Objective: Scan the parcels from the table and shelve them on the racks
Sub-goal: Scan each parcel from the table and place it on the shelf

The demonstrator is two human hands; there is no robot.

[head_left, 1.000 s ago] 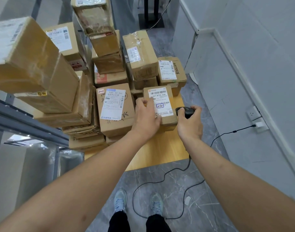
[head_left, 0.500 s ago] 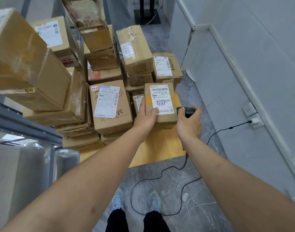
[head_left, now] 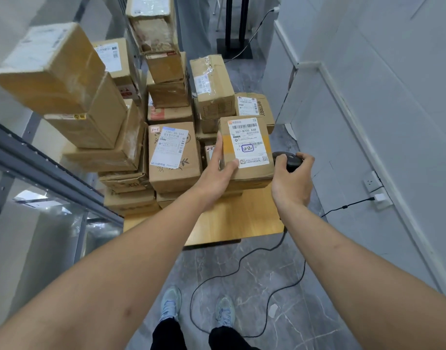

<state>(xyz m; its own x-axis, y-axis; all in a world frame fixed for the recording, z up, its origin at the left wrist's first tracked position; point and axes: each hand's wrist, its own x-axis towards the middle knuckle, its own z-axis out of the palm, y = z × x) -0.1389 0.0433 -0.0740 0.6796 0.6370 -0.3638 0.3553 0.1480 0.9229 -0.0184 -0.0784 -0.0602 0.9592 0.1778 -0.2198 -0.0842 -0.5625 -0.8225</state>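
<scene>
A small cardboard parcel (head_left: 247, 147) with a white barcode label marked "2-2" is lifted above the wooden table (head_left: 232, 223). My left hand (head_left: 217, 173) grips its left side, thumb on the top. My right hand (head_left: 291, 180) is closed around a black corded barcode scanner (head_left: 289, 159) just right of the parcel. A box labelled "1-1" (head_left: 172, 157) stands to the left of the held parcel. Many more cardboard parcels (head_left: 212, 87) are stacked on the table behind.
A grey metal rack (head_left: 40, 170) runs along the left, with large boxes (head_left: 57, 72) on top. The scanner's cable (head_left: 242, 263) loops over the marble floor near my shoes. The white wall on the right carries a socket with a plug (head_left: 378, 197).
My left hand has raised the "2-2" parcel off the stack and brought it nearer; another small "2-2" box shows beneath it. My right hand keeps the scanner beside it.
</scene>
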